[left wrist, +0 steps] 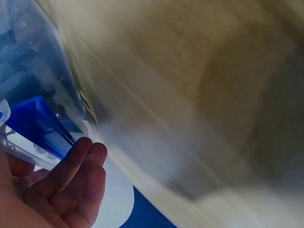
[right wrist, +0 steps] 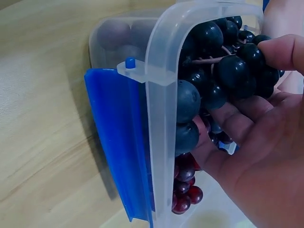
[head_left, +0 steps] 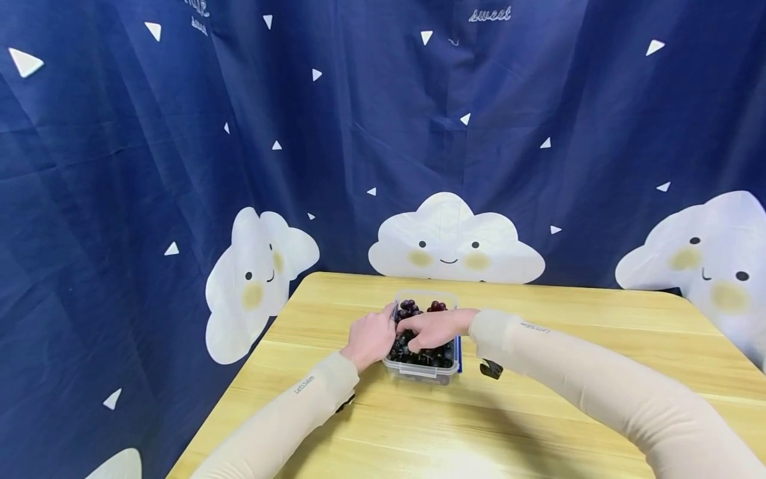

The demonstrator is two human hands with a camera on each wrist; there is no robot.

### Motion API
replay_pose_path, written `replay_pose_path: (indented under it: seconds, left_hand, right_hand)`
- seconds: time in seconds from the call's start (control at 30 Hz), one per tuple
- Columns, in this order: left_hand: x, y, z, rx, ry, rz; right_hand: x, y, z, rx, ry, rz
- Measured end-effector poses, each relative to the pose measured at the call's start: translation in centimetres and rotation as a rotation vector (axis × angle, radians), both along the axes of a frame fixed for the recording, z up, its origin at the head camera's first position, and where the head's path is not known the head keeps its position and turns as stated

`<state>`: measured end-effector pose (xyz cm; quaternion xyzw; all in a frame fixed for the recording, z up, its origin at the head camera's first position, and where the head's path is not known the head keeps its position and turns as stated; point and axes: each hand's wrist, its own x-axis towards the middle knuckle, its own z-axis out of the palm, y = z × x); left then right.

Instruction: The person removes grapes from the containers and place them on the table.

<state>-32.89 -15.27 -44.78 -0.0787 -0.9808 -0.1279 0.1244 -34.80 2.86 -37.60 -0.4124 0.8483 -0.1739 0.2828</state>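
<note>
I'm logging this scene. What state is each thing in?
Container: upright, uncovered, full of grapes.
Blue side latches: unfastened.
Dark grapes: some on stems, heaped high.
Red grapes: at the container's far end.
Left hand: touching the container's left side; grip unclear.
Right hand: gripping dark grapes at the container's mouth.

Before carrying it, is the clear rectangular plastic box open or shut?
Open: the box is uncovered on top, and the right hand reaches in among dark round grapes.

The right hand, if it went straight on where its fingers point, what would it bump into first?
Most likely the dark grapes; the right hand is touching them in the clear box. Past them, depth is unclear.
</note>
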Motion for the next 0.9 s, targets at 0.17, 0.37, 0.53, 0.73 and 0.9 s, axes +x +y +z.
replay_pose_path:
  seconds: [0.17,0.37,0.53,0.73,0.9]
  left_hand:
    - [-0.1,-0.1,-0.1,0.014,0.013,-0.001]
    - [0.0,-0.2,-0.1,0.017,0.011,0.003]
    - [0.1,-0.3,-0.2,0.037,0.004,0.016]
    - [0.1,-0.5,-0.1,0.040,0.026,0.027]
    - [0.3,-0.4,-0.3,0.060,0.034,0.023]
  right_hand:
    - [0.2,0.4,0.0,-0.042,-0.027,-0.029]
    - [0.1,0.7,-0.4,-0.070,-0.036,-0.049]
    - [0.3,0.9,-0.5,-0.109,-0.024,-0.076]
    - [0.9,1.2,-0.4,-0.175,0.016,-0.112]
    - [1.4,1.6,-0.7,-0.232,0.038,-0.105]
